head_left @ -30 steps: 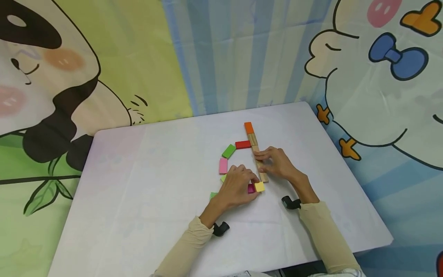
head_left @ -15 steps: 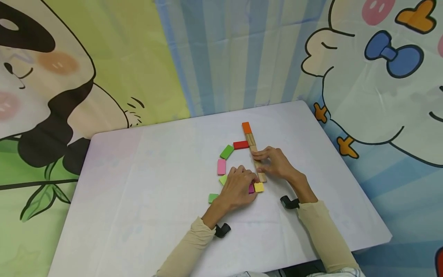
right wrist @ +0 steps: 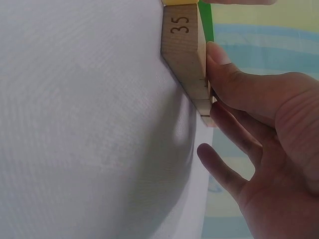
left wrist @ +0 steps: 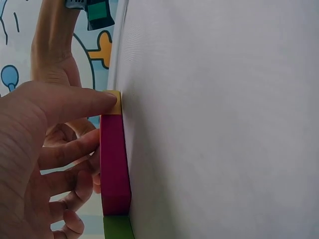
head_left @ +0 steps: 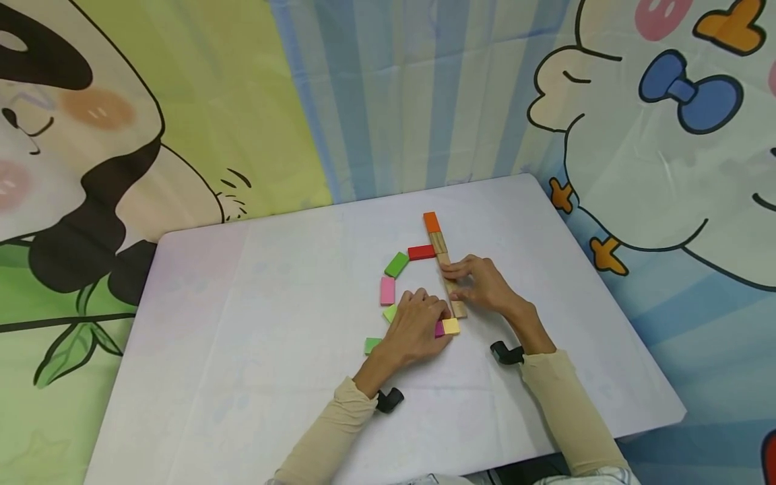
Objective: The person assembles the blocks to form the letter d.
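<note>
Colored blocks form a curve against a straight row of wooden blocks (head_left: 442, 259) on the table. In the head view my left hand (head_left: 412, 327) is at the curve's near end, pinching a yellow block (head_left: 451, 327). The left wrist view shows the left thumb on the yellow block, which abuts a magenta block (left wrist: 114, 164); a green block (left wrist: 117, 228) follows. My right hand (head_left: 485, 286) rests its thumb and fingertips against the wooden row, fingers extended. Its wrist view shows a wooden block marked "35" (right wrist: 179, 37) beside the yellow one.
An orange block (head_left: 431, 221) tops the row. Red (head_left: 422, 252), green (head_left: 397, 265) and pink (head_left: 387, 291) blocks make up the curve's far part. A light green block (head_left: 372, 345) lies left of my left wrist. Printed cloth hangs behind the white table (head_left: 254, 337).
The yellow block has shifted slightly left relative to the wooden row's near end, with my left hand on it. My right hand stays on the row. The head view has shifted a little.
</note>
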{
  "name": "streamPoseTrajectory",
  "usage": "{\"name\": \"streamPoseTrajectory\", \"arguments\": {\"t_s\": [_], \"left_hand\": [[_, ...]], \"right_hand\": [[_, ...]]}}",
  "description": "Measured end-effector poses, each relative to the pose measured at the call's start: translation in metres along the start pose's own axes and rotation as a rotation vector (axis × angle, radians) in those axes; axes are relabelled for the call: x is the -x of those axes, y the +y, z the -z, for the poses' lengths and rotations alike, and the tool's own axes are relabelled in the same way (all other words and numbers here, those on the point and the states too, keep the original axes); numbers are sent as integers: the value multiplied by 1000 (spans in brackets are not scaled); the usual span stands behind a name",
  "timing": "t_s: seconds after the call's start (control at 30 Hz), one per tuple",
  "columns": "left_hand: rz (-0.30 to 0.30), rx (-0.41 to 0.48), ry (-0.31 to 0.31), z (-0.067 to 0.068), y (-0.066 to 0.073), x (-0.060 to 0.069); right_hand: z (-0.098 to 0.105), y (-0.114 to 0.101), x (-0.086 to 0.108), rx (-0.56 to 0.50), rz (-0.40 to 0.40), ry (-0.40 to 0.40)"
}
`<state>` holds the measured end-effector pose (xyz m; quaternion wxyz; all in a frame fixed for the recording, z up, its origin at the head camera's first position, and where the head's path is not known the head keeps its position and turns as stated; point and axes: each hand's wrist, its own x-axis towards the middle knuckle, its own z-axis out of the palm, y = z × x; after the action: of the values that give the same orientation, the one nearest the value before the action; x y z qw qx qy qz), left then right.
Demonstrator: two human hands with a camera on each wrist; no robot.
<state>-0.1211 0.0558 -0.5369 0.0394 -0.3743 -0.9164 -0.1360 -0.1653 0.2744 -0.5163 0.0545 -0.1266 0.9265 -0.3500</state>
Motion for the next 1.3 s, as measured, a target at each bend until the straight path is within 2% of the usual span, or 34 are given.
{"name": "streamPoseTrajectory", "arguments": {"t_s": [0.23, 0.47, 0.67, 0.77, 0.87, 1.0, 1.13, 1.2, 1.3], "left_hand": [[0, -9, -5, 0, -1, 1], [19, 42, -14, 0, -2, 2], [9, 33, -20, 0, -2, 1], [11, 27, -25, 2, -2, 2], [34, 70, -22, 8, -5, 6], [113, 180, 17, 28, -22, 22], [194, 245, 47, 51, -48, 53], [208, 253, 35, 59, -59, 70], [198, 242, 8, 65, -69, 89]], "right_hand": [[1, -2, 0, -11, 6, 6], [0, -2, 0, -18, 6, 1], [1, -1, 0, -22, 9, 7], [1, -1, 0, -20, 5, 4], [1, -1, 0, -19, 1, 1], [1, 0, -2, -12, 15, 4], [0, 2, -2, -18, 20, 1], [0, 2, -1, -24, 14, -2], [-1, 1, -1, -28, 14, -1]]}}
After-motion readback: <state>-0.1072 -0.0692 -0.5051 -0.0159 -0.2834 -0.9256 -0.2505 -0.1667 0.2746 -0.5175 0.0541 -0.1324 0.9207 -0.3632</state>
